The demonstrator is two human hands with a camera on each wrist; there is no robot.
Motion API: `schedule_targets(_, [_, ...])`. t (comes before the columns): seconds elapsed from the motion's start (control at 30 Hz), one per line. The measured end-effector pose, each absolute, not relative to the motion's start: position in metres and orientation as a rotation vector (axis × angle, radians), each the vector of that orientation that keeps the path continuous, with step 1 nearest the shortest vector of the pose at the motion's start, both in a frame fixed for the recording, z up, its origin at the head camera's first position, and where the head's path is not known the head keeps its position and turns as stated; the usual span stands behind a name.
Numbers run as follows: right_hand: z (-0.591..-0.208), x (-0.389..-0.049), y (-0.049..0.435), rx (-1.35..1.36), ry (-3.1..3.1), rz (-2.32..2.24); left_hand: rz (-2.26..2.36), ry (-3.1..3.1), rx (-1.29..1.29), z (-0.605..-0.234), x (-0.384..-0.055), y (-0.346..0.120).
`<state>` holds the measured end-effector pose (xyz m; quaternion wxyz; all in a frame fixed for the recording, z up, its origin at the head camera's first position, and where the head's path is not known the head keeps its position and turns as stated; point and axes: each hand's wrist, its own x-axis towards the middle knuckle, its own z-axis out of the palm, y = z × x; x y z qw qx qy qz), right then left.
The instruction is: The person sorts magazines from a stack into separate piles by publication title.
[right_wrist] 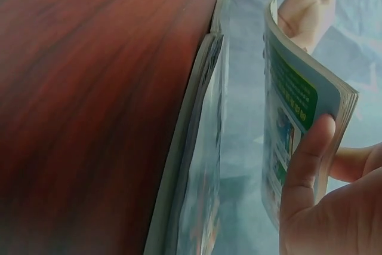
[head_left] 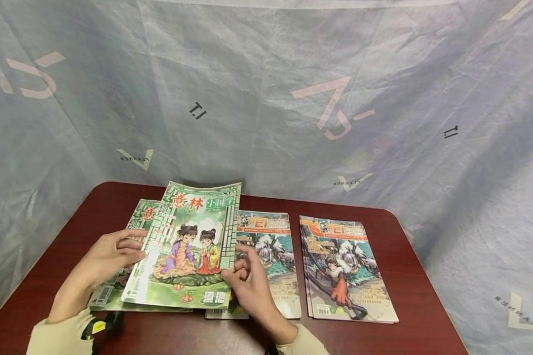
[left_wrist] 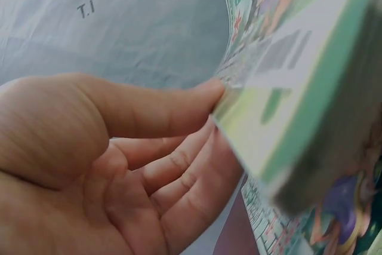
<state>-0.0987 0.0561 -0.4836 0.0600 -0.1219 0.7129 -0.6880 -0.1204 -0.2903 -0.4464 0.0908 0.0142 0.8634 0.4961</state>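
Green glossy paper magazine with two cartoon figures on its cover (head_left: 195, 246): raised above the dark red wood-grain bench (head_left: 415, 291), front face up, slightly bowed, between both hands.
Left cuff: black strap with a yellow label (head_left: 98, 327) on a pale beige sleeve (head_left: 62, 336); the label's print is too small to read.
Left hand (head_left: 108, 256): grip closed to a pinch, thumb and fingers on the raised magazine's left edge. A barcode there is blurred in the left wrist view.
Matching green paper magazine underneath (head_left: 144, 222): red 意 shows; the rest of its title and much of the cover are hidden by the raised magazine and the left hand.
Raised cover's writing: 意林 in red, 小国学 in green boxes; of the white pair at lower right, only 池 seems legible. The top line is too fine.
Right hand (head_left: 250, 283): grip closed to a pinch, thumb and fingers on the right edge. Writing on the back cover's green panel cannot be made out in the right wrist view.
Middle teal-and-grey magazine with orange lettering (head_left: 282, 276): flat on the bench, left part covered, title cut off.
Rightmost teal-and-orange magazine stack (head_left: 346, 266): flat, well apart from the raised magazine; large orange title hard to read, barcode at the bottom.
Grey cloth backdrop (head_left: 257, 138): "T.I" and "PLANNER", mirror-reversed in the head view.
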Motion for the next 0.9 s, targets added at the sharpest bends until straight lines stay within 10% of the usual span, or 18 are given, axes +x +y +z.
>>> schedule_targets(0.9, [-0.486,-0.099,0.000,-0.363,2.062,-2.133,1.401,2.716,-0.079,-0.450,-0.111,-0.337])
